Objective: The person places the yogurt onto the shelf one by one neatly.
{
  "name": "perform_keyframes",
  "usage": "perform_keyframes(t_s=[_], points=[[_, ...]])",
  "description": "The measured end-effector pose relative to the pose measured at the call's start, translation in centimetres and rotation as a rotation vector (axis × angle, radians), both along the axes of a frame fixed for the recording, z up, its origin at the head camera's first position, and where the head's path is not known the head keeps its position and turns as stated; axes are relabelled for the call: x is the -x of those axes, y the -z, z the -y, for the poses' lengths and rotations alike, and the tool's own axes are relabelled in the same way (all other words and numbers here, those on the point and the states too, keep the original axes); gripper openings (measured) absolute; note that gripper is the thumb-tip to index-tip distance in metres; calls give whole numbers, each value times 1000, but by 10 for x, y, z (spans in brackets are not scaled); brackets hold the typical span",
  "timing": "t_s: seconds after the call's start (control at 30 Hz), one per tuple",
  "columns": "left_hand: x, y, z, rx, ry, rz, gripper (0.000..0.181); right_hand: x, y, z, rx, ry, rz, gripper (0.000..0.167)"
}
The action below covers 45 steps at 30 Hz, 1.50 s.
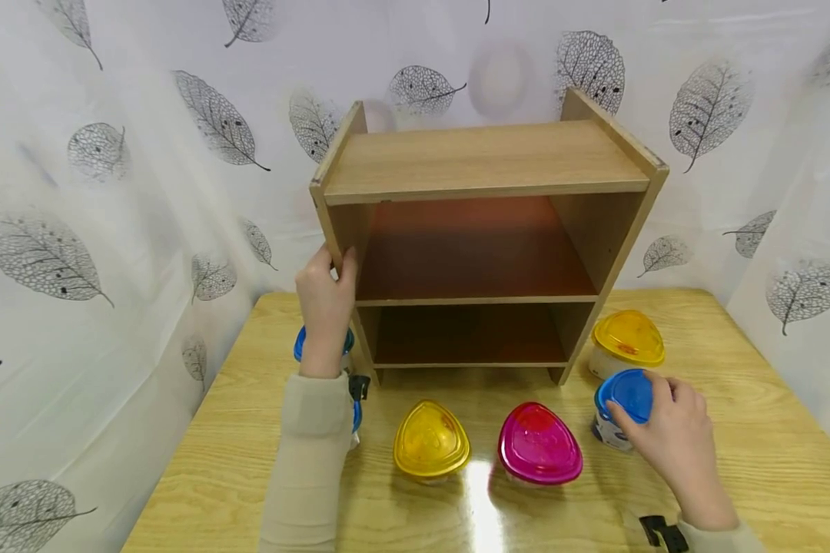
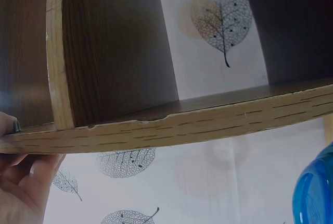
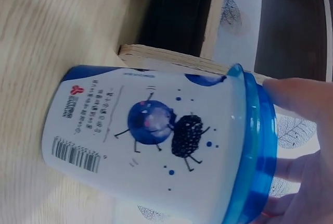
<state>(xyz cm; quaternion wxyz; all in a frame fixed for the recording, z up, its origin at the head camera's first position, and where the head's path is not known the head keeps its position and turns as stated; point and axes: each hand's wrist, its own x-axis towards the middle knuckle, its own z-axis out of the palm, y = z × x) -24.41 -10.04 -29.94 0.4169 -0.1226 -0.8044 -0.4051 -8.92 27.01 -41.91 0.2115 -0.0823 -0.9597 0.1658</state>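
Surface: pale wood-grain table [image 1: 214, 445], glossy, light reflecting between the hands. Room: white sheeting [image 1: 145, 46] printed with dark leaves, behind and beside the hands. Left hand [image 1: 327, 303] grips the side edge of a wooden shelf [image 1: 477, 157], located ahead, between the hands. Right hand [image 1: 678, 438] holds a blue-lidded tub [image 1: 625, 393] by its lid.
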Motion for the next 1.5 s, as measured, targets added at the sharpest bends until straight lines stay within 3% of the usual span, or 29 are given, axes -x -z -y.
perform_keyframes(t_s=[0.27, 0.57, 0.8, 1.07, 1.4, 1.5], points=[[-1, 0, 0, 1, 5, 2, 20, -1, -2, -6, 64, -117, 35, 67], [0, 0, 0, -6, 6, 3, 20, 0, 1, 2, 24, 81, 55, 81], [1, 1, 0, -5, 5, 3, 21, 0, 2, 3, -1, 105, 62, 85], [0, 0, 0, -14, 1, 2, 21, 2, -1, 0, 21, 42, 55, 80], [0, -1, 0, -8, -12, 8, 20, 2, -4, -5, 101, -133, 70, 70], [-1, -1, -1, -10, -5, 13, 20, 1, -3, -4, 107, -148, 54, 69]])
